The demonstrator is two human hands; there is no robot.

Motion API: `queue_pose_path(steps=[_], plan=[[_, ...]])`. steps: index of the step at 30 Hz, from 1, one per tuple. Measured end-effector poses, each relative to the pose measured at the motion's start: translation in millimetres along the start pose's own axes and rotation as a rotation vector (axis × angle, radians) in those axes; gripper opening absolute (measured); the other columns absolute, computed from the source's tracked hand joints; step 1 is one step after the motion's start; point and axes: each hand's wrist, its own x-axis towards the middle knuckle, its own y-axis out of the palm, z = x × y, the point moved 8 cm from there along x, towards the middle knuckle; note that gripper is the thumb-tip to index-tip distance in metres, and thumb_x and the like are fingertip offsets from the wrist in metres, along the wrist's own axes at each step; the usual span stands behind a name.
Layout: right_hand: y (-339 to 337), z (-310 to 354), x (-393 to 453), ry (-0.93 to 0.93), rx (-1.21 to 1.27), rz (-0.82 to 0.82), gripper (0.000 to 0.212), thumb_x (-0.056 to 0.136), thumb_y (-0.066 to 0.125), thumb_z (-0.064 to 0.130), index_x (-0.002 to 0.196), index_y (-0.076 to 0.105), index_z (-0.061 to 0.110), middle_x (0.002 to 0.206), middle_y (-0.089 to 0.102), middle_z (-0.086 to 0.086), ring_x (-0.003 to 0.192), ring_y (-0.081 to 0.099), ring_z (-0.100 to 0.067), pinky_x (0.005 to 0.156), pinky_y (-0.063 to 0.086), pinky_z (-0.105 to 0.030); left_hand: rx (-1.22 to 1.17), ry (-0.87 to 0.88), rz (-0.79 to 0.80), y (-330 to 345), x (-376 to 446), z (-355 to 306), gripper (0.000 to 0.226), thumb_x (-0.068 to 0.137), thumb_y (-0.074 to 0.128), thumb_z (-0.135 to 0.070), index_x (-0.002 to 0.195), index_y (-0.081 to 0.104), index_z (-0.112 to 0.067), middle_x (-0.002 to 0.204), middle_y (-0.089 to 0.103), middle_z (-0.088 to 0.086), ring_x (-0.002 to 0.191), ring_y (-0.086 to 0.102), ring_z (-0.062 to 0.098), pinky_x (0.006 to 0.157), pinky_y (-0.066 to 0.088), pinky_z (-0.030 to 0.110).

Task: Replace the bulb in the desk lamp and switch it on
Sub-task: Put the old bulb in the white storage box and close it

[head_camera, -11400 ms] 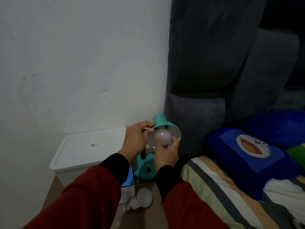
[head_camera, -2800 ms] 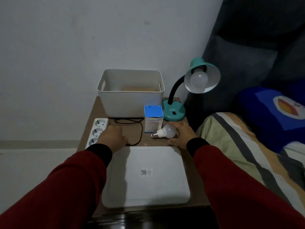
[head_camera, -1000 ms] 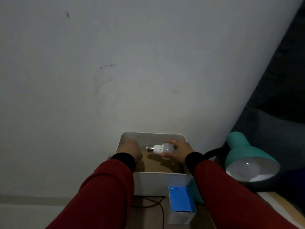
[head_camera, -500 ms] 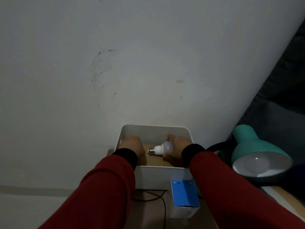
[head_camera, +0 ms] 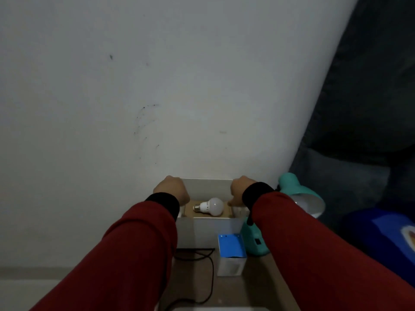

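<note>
Your left hand and right hand are curled over the side rims of the white bin. The bulb lies on its side in the bin's bottom, between your hands, touching neither. The teal lamp stands just right.

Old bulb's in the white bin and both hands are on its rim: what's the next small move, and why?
Probably let go of the white bin and bring the right hand to the rocker switch on the teal lamp base. The loose bulb lies free on the bin floor, neither hand touching it, and the lamp shade looks unlit.
</note>
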Motion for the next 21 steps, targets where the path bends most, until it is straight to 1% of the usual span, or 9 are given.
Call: queue_pose_path(steps=[4,5,6,8,10,13,16,18,21], plan=[[-17,-9,-49,0.032,0.048,-0.051,0.042,0.088,0.058,0.036,0.109,0.063,0.0,0.106,0.065,-0.018,0.097,0.062,-0.031,0.071,0.044,-0.03,-0.027,-0.01,-0.034,-24,-42,-1,0.038,0.09,0.054,-0.024,0.121,0.056,-0.003,0.125,0.056,0.014,0.11,0.059,0.027,0.084,0.049,0.028],[-19,-11,-63,0.04,0.059,-0.07,0.041,0.088,0.058,0.035,0.109,0.063,0.0,0.108,0.065,-0.017,0.099,0.062,-0.031,0.071,0.043,-0.029,-0.031,-0.008,-0.044,-28,-53,-1,0.037,0.09,0.053,-0.024,0.12,0.057,-0.002,0.124,0.056,0.015,0.109,0.059,0.028,0.081,0.048,0.027],[-19,-13,-75,0.047,0.07,-0.09,0.042,0.088,0.058,0.036,0.11,0.063,0.001,0.113,0.065,-0.017,0.104,0.062,-0.031,0.073,0.044,-0.029,-0.037,-0.002,-0.053,-31,-64,-1,0.037,0.09,0.053,-0.024,0.118,0.057,-0.002,0.123,0.057,0.015,0.108,0.059,0.028,0.079,0.047,0.027],[-17,-16,-102,0.057,0.097,-0.131,0.044,0.088,0.059,0.036,0.117,0.061,0.003,0.123,0.063,-0.016,0.113,0.059,-0.031,0.084,0.048,-0.032,-0.051,0.004,-0.059,-32,-85,1,0.038,0.089,0.053,-0.027,0.117,0.057,-0.001,0.122,0.057,0.017,0.108,0.058,0.029,0.077,0.044,0.027],[-7,-19,-130,0.066,0.154,-0.175,0.044,0.087,0.059,0.034,0.12,0.061,0.005,0.125,0.063,-0.015,0.116,0.058,-0.031,0.094,0.049,-0.034,-0.083,0.009,-0.078,-26,-106,4,0.042,0.089,0.053,-0.031,0.117,0.056,0.001,0.123,0.057,0.019,0.109,0.057,0.031,0.079,0.044,0.028],[28,-20,-171,0.074,0.28,-0.197,0.039,0.087,0.058,0.031,0.117,0.064,0.006,0.123,0.065,-0.014,0.114,0.059,-0.03,0.097,0.049,-0.035,-0.199,0.024,-0.119,-1,-143,10,0.046,0.089,0.052,-0.034,0.117,0.057,0.002,0.121,0.059,0.022,0.113,0.054,0.035,0.09,0.045,0.033],[80,-19,-206,0.109,0.476,-0.175,0.045,0.087,0.061,0.03,0.127,0.057,0.01,0.132,0.059,-0.013,0.124,0.053,-0.028,0.105,0.041,-0.033,-0.356,0.034,-0.165,40,-184,18,0.047,0.088,0.055,-0.034,0.125,0.055,-0.005,0.125,0.06,0.018,0.12,0.052,0.032,0.101,0.041,0.032],[119,-16,-223,0.12,0.552,-0.161,0.049,0.087,0.061,0.028,0.132,0.052,0.011,0.137,0.055,-0.013,0.127,0.05,-0.029,0.107,0.038,-0.033,-0.456,0.022,-0.171,76,-207,25,0.049,0.087,0.058,-0.035,0.128,0.053,-0.007,0.127,0.06,0.017,0.12,0.053,0.032,0.101,0.041,0.032],[184,-11,-241,0.14,0.633,-0.101,0.064,0.086,0.062,0.036,0.142,0.037,0.018,0.145,0.045,-0.012,0.132,0.043,-0.03,0.109,0.037,-0.036,-0.482,0.008,-0.103,138,-237,31,0.057,0.089,0.057,-0.037,0.135,0.045,-0.005,0.134,0.053,0.021,0.124,0.049,0.035,0.1,0.041,0.035]])
